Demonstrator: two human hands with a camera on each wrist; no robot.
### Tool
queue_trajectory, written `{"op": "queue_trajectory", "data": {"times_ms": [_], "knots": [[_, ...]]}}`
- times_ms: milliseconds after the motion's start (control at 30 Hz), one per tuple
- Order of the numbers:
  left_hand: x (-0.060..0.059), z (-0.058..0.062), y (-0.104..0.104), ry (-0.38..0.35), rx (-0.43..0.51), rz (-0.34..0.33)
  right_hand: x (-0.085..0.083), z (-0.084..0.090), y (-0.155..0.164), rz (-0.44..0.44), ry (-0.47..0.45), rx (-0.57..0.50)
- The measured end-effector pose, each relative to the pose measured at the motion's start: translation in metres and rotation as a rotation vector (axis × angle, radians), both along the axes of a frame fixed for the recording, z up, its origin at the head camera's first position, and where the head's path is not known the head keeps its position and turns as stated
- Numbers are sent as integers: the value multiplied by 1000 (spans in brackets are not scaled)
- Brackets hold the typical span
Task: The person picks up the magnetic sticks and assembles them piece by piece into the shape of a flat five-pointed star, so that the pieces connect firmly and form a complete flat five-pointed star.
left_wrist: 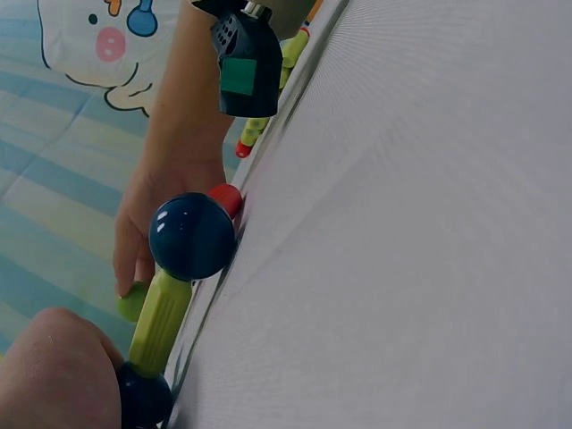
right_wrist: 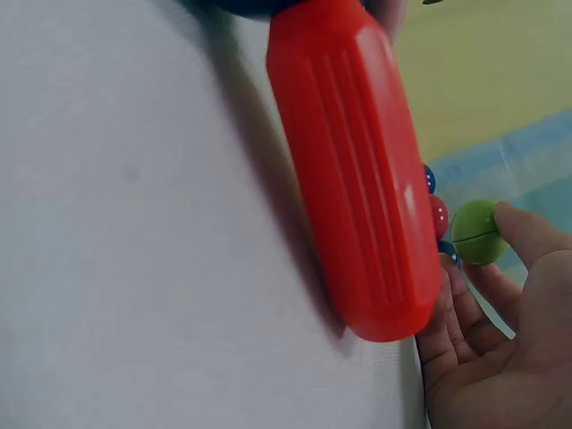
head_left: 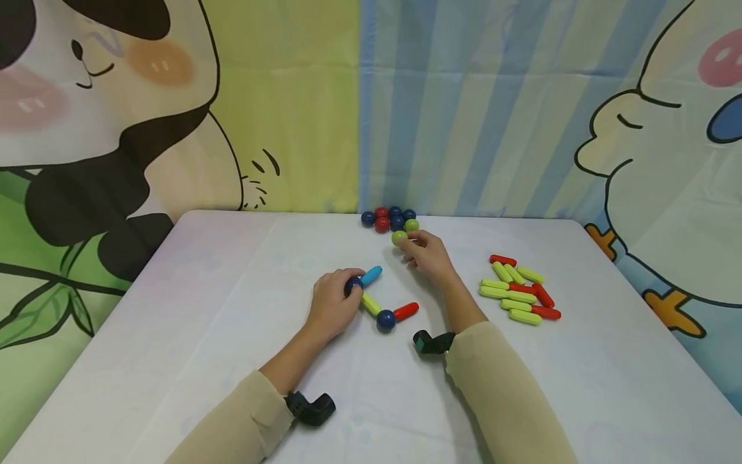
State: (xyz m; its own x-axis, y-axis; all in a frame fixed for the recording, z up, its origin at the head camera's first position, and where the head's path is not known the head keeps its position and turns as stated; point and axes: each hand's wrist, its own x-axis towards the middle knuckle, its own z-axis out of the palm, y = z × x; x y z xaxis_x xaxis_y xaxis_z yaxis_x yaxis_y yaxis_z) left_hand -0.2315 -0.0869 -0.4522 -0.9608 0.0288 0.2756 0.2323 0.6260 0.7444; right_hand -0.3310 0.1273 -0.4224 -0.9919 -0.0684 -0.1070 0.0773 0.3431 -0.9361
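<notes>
Resting on the white worktop, the left hand is curling its fingers round a dark blue ball at one end of a small chain of pieces. A light blue stick is pointing away from that ball toward the far edge, and a yellow-green stick is running from it to a second dark blue ball, which is carrying a red stick on its other side. In the left wrist view the second ball is showing glossy and round, and the yellow-green stick ribbed along its length; the right wrist view is showing the red stick with the same ribbing and rounded ends.

The right hand is lying farther out, its fingertips pinching a green ball just in front of a cluster of balls at the far edge, which are dark blue, red and green and touching one another. The green ball is bearing a thin seam round its middle.

To the right, well apart from the chain, a loose pile of sticks in yellow-green and red is lying flat on the worktop. No container is holding any of the pieces. A cartoon-printed cloth is hanging behind the worktop.
</notes>
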Motion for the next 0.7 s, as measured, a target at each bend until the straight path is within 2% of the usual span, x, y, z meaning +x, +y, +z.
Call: {"op": "queue_trajectory", "data": {"times_ms": [267, 467, 700], "knots": [[1, 1, -1, -11, 2, 1, 5, -5, 3, -23, -40, -102], [0, 0, -2, -10, 14, 1, 12, -6, 3, -34, -85, -127], [-1, -1, -1, -12, 16, -2, 17, -10, 0, -12, -60, 5]]}}
